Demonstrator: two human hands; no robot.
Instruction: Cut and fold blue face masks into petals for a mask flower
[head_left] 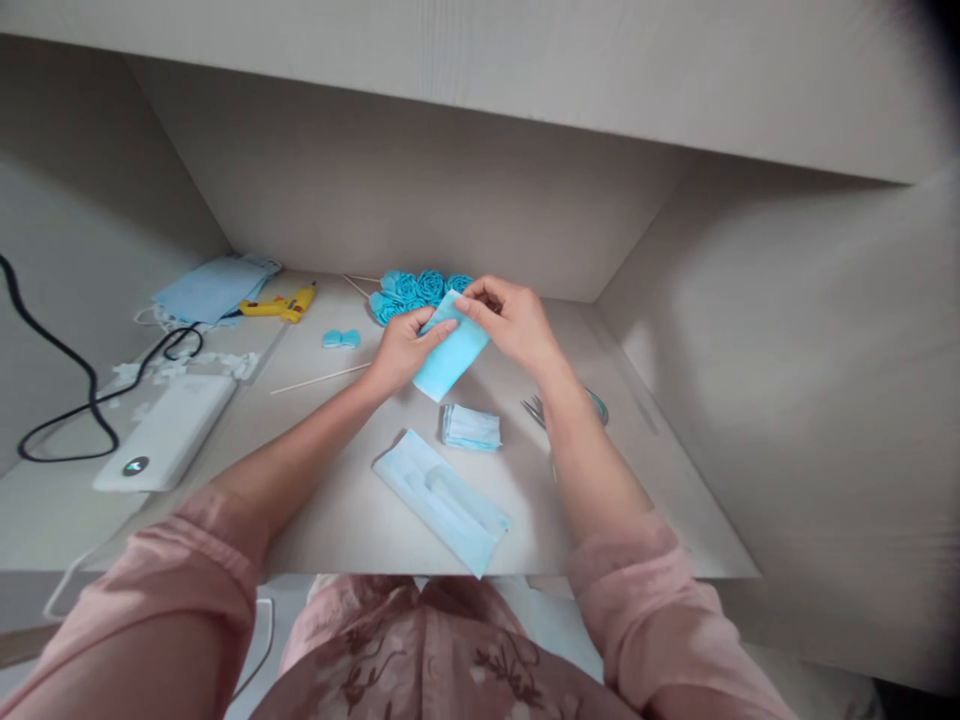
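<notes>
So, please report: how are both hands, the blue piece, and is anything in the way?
Left hand and right hand: both gripping blue piece. Piece slanted, lower end free. Nothing seems in the way; scissors partly hidden by right forearm.

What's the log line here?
left hand: holds blue mask fabric | right hand: pinches its upper end | nearby: fabric stack, yellow glue gun

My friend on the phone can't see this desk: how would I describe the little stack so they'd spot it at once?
On the desk, find the blue sheet held by the left hand and right hand. Just on the person's side of it sits the pale stack, with a longer sheet lying even nearer. Its short, several-layered pile sets it apart from both sheets.
</notes>
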